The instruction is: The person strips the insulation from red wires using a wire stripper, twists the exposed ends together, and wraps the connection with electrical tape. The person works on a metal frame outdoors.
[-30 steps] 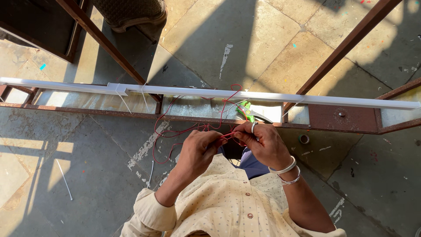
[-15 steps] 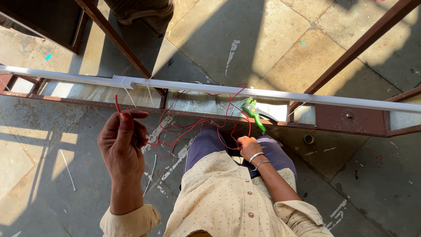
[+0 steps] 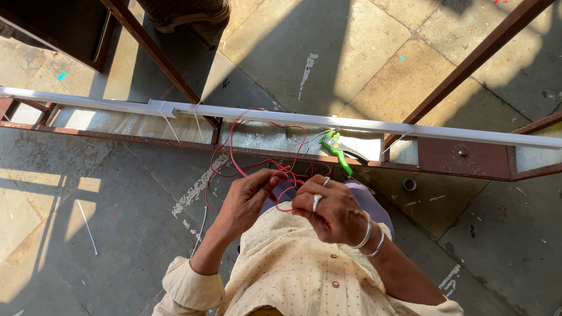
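below the white tube light, left hand and right hand both pinch thin red wire, fingertips close together. wire loops up to the tube. green-handled cutter rests on rusty metal frame just beyond.

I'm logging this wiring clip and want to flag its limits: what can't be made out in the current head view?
- Where the red wire ends: its loops run under the left hand and right hand, which cover the pinched part.
- Green-handled cutter: its tip lies under the white strip.
- Dark shoe-like thing: cut off by the top edge.
- Small round item on the floor: too small to identify.
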